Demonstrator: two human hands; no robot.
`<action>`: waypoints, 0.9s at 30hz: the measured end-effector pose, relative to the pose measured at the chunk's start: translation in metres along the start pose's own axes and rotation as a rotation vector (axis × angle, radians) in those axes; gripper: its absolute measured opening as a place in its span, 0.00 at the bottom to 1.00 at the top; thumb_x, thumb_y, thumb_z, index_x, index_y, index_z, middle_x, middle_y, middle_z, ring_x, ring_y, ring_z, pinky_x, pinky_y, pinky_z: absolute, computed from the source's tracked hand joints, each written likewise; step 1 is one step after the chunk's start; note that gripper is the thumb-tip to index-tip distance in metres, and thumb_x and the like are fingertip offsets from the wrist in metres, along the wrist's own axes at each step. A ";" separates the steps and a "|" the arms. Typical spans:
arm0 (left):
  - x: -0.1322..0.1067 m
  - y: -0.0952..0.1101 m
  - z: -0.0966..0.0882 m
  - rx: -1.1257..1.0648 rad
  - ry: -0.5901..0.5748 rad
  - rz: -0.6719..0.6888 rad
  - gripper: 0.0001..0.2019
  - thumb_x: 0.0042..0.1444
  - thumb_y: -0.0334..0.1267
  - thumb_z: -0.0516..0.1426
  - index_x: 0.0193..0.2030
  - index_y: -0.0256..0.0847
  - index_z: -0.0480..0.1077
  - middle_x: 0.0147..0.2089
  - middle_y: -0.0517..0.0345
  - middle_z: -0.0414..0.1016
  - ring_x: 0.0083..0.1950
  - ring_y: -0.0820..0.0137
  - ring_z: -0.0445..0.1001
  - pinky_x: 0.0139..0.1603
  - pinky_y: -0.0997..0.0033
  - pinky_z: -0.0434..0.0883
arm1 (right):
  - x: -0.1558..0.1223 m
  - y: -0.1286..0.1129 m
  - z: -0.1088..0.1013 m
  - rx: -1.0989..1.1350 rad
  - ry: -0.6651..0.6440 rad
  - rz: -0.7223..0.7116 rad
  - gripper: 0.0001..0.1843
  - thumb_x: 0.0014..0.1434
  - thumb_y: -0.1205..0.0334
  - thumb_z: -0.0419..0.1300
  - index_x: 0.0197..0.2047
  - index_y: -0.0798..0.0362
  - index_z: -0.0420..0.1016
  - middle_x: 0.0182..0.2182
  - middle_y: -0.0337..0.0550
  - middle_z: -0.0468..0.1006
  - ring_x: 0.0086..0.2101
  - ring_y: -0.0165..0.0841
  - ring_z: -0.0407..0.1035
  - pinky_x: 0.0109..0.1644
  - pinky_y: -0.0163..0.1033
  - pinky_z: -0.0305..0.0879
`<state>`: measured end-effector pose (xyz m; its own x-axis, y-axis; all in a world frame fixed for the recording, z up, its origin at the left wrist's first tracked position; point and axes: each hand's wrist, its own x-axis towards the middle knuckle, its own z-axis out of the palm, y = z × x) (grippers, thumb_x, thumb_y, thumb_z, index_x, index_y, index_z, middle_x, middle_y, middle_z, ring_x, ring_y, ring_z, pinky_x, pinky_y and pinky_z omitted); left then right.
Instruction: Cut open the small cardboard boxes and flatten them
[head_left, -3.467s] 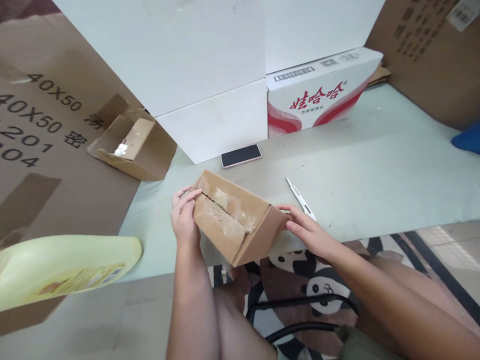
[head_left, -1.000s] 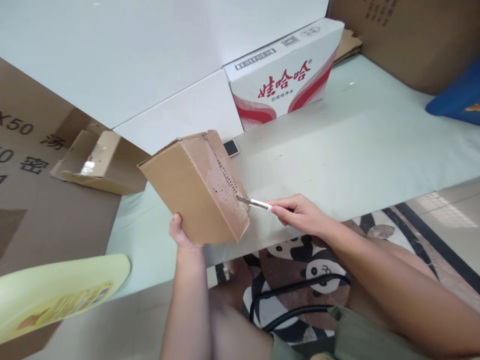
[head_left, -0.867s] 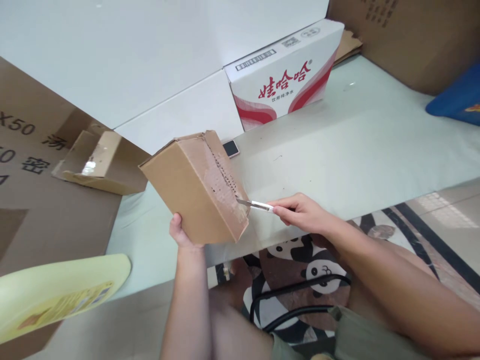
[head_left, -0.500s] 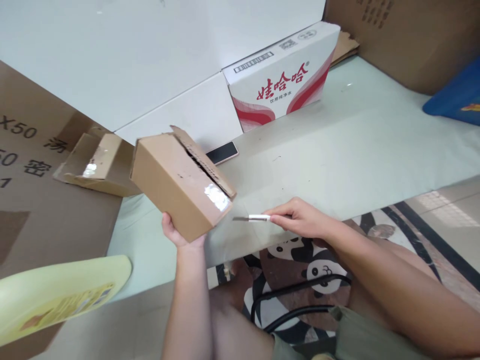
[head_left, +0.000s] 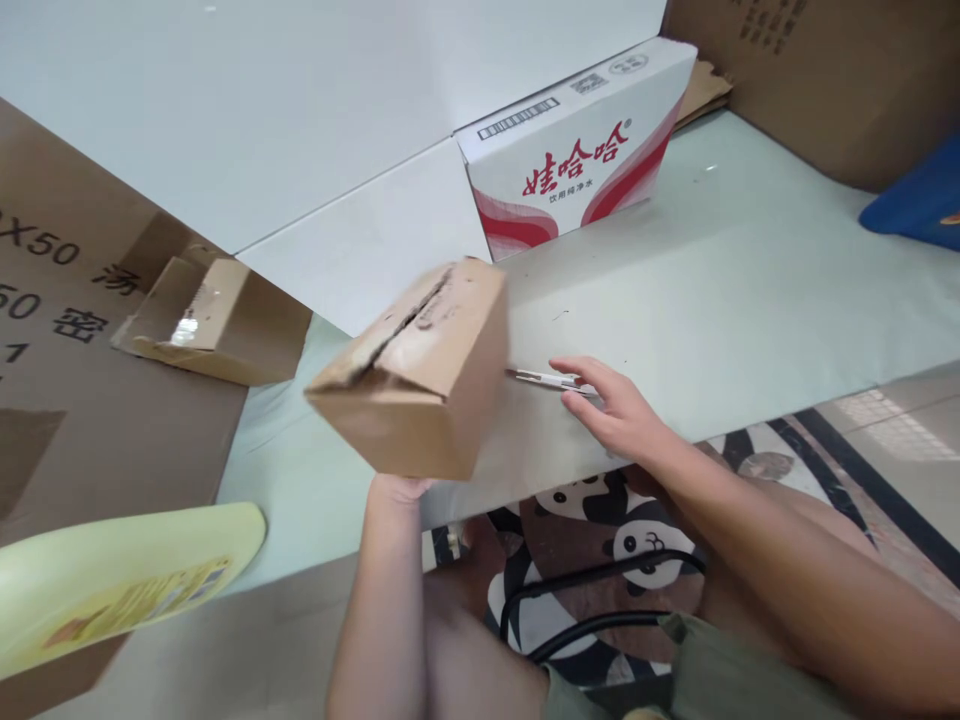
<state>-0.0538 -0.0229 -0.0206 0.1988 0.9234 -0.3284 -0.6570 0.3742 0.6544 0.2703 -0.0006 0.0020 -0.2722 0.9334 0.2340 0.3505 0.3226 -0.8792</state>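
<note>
Left grip (head_left: 401,487) held cardboard box (head_left: 450,365), tilted, from beneath. Utility knife (head_left: 544,379) lay just left of right grip (head_left: 611,405), loosely spread; contact unclear.

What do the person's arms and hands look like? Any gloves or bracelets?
The right hand is bare, with no glove or ring. The left forearm and right forearm show no sleeves or bracelets. The brown cardboard box hides most of the left hand.
</note>
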 end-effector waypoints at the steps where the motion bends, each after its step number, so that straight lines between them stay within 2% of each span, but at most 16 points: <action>1: 0.000 0.000 0.000 0.025 -0.010 -0.043 0.17 0.56 0.54 0.61 0.45 0.46 0.76 0.38 0.50 0.83 0.36 0.60 0.82 0.33 0.63 0.80 | -0.001 -0.001 0.001 0.045 0.023 -0.029 0.24 0.65 0.54 0.56 0.63 0.48 0.68 0.57 0.52 0.74 0.56 0.44 0.70 0.58 0.53 0.68; 3: 0.001 0.003 0.005 0.069 0.018 -0.116 0.16 0.56 0.55 0.61 0.41 0.45 0.76 0.35 0.52 0.82 0.34 0.60 0.82 0.30 0.65 0.79 | -0.003 -0.001 0.001 0.090 0.062 -0.057 0.29 0.64 0.53 0.57 0.67 0.44 0.60 0.63 0.52 0.68 0.61 0.45 0.65 0.60 0.55 0.67; 5: 0.000 0.007 0.016 0.092 0.090 -0.065 0.19 0.56 0.56 0.60 0.41 0.42 0.76 0.36 0.50 0.82 0.36 0.58 0.83 0.34 0.61 0.80 | -0.003 0.000 0.001 0.079 0.062 -0.065 0.30 0.65 0.52 0.57 0.68 0.41 0.58 0.66 0.52 0.64 0.64 0.46 0.61 0.62 0.57 0.65; 8: -0.006 0.010 0.037 0.123 0.215 0.223 0.24 0.53 0.59 0.60 0.45 0.41 0.76 0.43 0.49 0.82 0.47 0.53 0.81 0.49 0.54 0.79 | -0.003 0.002 0.000 0.019 0.029 -0.080 0.27 0.66 0.50 0.55 0.66 0.41 0.62 0.67 0.51 0.62 0.66 0.47 0.58 0.65 0.60 0.61; 10: -0.012 0.010 0.049 0.181 0.247 0.455 0.28 0.48 0.61 0.62 0.50 0.43 0.75 0.50 0.49 0.80 0.58 0.51 0.76 0.57 0.53 0.74 | -0.003 0.002 0.000 -0.013 0.017 -0.076 0.25 0.66 0.50 0.55 0.64 0.41 0.65 0.66 0.51 0.63 0.66 0.47 0.58 0.66 0.60 0.60; 12: -0.016 0.009 0.056 0.279 0.267 0.637 0.32 0.42 0.60 0.67 0.51 0.44 0.75 0.53 0.51 0.79 0.63 0.51 0.71 0.60 0.57 0.71 | -0.003 0.001 0.000 -0.027 0.019 -0.073 0.23 0.65 0.52 0.56 0.63 0.43 0.67 0.65 0.52 0.64 0.65 0.47 0.59 0.66 0.60 0.60; 14: -0.017 0.007 0.058 0.368 0.289 0.750 0.33 0.36 0.57 0.71 0.48 0.43 0.76 0.51 0.51 0.79 0.61 0.52 0.73 0.59 0.61 0.71 | -0.003 0.000 0.001 -0.022 0.036 -0.076 0.22 0.65 0.53 0.56 0.61 0.44 0.68 0.62 0.53 0.66 0.63 0.47 0.62 0.64 0.59 0.62; 18: -0.017 0.008 0.053 0.407 0.303 0.778 0.33 0.33 0.57 0.73 0.45 0.41 0.78 0.46 0.51 0.80 0.51 0.57 0.78 0.53 0.63 0.73 | -0.002 0.001 0.003 -0.007 0.092 -0.065 0.19 0.64 0.56 0.56 0.58 0.47 0.69 0.57 0.54 0.69 0.58 0.46 0.65 0.59 0.57 0.67; 22: -0.023 0.013 0.051 0.426 0.308 0.794 0.30 0.36 0.57 0.71 0.44 0.42 0.78 0.46 0.51 0.80 0.50 0.58 0.78 0.52 0.63 0.73 | -0.002 0.002 0.005 0.013 0.085 -0.045 0.20 0.63 0.56 0.56 0.58 0.47 0.67 0.56 0.53 0.69 0.58 0.46 0.65 0.57 0.56 0.68; 25: -0.026 0.016 0.051 0.469 0.324 0.828 0.27 0.35 0.52 0.73 0.42 0.43 0.79 0.49 0.53 0.80 0.50 0.61 0.78 0.52 0.67 0.74 | -0.003 0.002 0.007 0.026 0.071 -0.034 0.21 0.63 0.56 0.57 0.59 0.47 0.66 0.57 0.54 0.69 0.58 0.46 0.65 0.57 0.55 0.68; 27: -0.026 0.017 0.051 0.509 0.376 0.796 0.24 0.34 0.47 0.74 0.40 0.42 0.79 0.45 0.54 0.81 0.46 0.63 0.79 0.48 0.70 0.74 | -0.003 0.002 0.009 0.032 0.066 -0.037 0.21 0.63 0.57 0.57 0.59 0.47 0.66 0.58 0.54 0.70 0.59 0.46 0.65 0.58 0.55 0.68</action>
<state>-0.0329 -0.0357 0.0341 -0.4603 0.8663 0.1938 -0.0940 -0.2647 0.9597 0.2634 -0.0039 -0.0046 -0.2246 0.9295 0.2926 0.3118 0.3531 -0.8821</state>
